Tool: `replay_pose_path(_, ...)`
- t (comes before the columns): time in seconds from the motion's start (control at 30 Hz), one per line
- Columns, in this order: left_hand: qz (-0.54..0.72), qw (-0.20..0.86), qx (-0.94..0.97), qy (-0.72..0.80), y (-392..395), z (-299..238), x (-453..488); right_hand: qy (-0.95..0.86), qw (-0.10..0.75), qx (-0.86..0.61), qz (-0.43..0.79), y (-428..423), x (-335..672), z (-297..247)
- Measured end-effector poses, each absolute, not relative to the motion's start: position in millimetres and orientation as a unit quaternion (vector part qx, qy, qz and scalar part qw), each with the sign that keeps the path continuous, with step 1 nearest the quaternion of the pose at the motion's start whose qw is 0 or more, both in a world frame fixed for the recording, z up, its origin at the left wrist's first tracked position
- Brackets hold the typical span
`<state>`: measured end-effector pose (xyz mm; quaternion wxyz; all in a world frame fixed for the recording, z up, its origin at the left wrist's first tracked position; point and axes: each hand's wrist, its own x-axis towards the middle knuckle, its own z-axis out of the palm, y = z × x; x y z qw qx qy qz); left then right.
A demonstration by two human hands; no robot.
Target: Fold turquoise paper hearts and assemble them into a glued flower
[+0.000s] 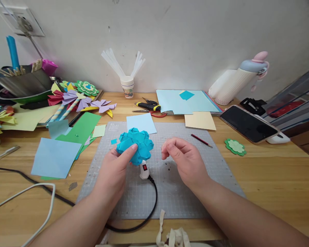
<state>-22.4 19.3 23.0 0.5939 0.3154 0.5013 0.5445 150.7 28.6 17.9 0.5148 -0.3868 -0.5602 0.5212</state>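
Observation:
My left hand [115, 164] pinches a bright blue folded paper flower [140, 145] by its left side, thumb on top, above the grey cutting mat [190, 202]. To the right of the flower and apart from it, my right hand [186, 159] has its fingers curled in with the thumb against them; nothing shows in it. Below the flower lies a white handle with a red switch [144, 173] and a black cord; the flower hides its far end. A small blue paper scrap [114, 141] shows just left of the flower.
Behind are a pale blue sheet [141, 123], pliers [149, 106], scissors and a stack of paper [185, 103]. A pencil [201, 140], phone [248, 124] and green paper flower [235, 146] lie right. Coloured paper [56, 157], paper flowers and cables occupy the left.

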Motion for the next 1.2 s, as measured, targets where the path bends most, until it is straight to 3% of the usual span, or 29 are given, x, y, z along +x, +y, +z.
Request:
replay_pose_path(0.4,0.564,0.570,0.312,0.509,22,19,-22,-0.625,0.499,-0.346,0.490,26,149,13)
replay_pose_path(0.67,0.564,0.611,0.305,0.465,21,24,-23,-0.585,0.579,-0.354,0.443,30,146,7)
replay_pose_path(0.97,0.405,0.788,0.267,0.378,16,31,-25,-0.786,0.507,-0.302,0.182,33,157,13)
replay_pose_path(1.2,0.365,0.783,0.311,0.397,14,33,-25,-0.832,0.490,-0.258,0.048,33,163,22)
